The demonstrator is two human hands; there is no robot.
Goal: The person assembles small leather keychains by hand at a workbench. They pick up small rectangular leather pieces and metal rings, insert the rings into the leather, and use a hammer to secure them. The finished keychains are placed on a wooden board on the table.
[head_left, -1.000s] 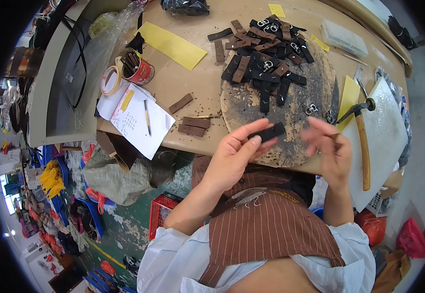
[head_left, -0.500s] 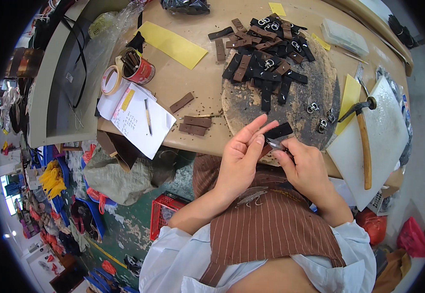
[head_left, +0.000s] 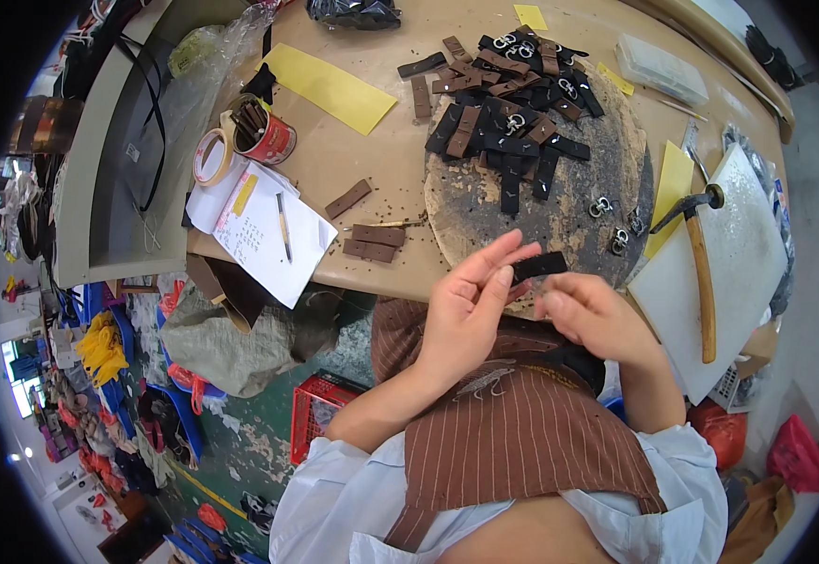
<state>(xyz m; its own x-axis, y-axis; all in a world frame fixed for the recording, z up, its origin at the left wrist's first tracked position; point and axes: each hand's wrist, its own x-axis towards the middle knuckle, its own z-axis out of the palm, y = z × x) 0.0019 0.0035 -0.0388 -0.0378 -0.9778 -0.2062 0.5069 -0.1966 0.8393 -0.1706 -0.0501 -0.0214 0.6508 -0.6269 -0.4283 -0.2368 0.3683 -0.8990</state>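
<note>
Above my lap, at the near edge of the bench, my left hand (head_left: 469, 310) pinches a short black strap (head_left: 539, 267) between thumb and fingers, its other fingers stretched out. The strap points to the right, its far end free. Close beside it, my right hand (head_left: 598, 315) is closed, thumb and fingertips pressed together just below the strap; what they hold is too small and blurred to name. Beyond both hands, a pile of black and brown straps (head_left: 508, 146), some with silver metal clasps, covers the far part of a round worn board (head_left: 551, 211).
Several loose clasps (head_left: 619, 242) lie on the board's right. A hammer (head_left: 701, 273) rests on a white slab (head_left: 748, 235). To the left are brown strips (head_left: 372, 242), a notebook (head_left: 273, 230) with a pen, a tape roll (head_left: 212, 155) and a red can (head_left: 273, 141).
My right hand has shifted slightly right, and the grey shiny piece at its fingertips no longer shows clearly. The black strap has turned a little and still sits in my left hand.
</note>
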